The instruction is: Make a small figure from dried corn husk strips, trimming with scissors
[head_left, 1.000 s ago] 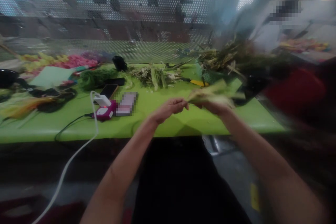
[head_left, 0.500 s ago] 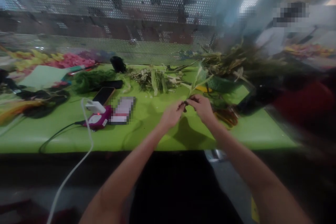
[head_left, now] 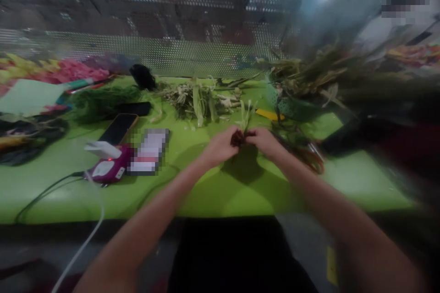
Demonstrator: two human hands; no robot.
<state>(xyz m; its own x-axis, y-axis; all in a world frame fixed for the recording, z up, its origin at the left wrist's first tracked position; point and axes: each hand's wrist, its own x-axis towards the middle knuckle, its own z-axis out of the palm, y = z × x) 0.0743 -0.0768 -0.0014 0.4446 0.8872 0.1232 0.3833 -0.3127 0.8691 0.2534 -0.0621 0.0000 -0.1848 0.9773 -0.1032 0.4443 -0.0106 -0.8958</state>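
Observation:
Over the green-covered table, my left hand [head_left: 222, 145] curls closed around the lower part of a pale green stalk [head_left: 245, 112], whose top sticks up between my hands. Pressed together against the same stalk are the fingers of my right hand [head_left: 265, 141]. Something dark brownish shows at my left fingertips; I cannot make out what it is. Behind my hands lies a heap of leaves and stem scraps [head_left: 197, 103]. A yellow-handled tool [head_left: 270, 114] rests just beyond my right hand. Orange handles [head_left: 316, 162], perhaps of scissors, lie to its right.
Left are a purple power adapter [head_left: 108, 167] with cables, a lit phone [head_left: 149, 151] and a dark phone [head_left: 119, 129]. Green netting [head_left: 103, 100] and pink and yellow flowers [head_left: 68, 71] lie farther back. Long stems pile over a green basket [head_left: 297, 111]. A perforated metal screen [head_left: 206, 57] stands behind.
The stalk's top looks shorter and narrower; the broad leaf that stood above my hands no longer shows. My hands remain close together on it. The view has shifted slightly.

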